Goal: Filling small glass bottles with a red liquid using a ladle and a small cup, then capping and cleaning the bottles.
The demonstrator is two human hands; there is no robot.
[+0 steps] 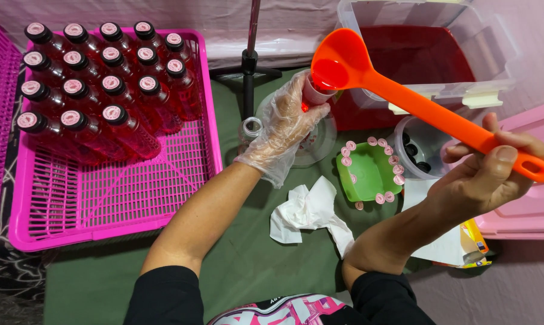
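Beside the gloved left hand, gripping one funnel, lies one tissue; right hand clasps one ladle; leftward, eighteen capped bottles fill one basket.

This looks like a small home bottling set-up rather than a factory: a low surface under a green cloth, a pink plastic crate holding rows of capped bottles of red liquid, a clear storage tub filled with the same red liquid, a green dish ringed with loose caps, and a crumpled tissue lying near the dish
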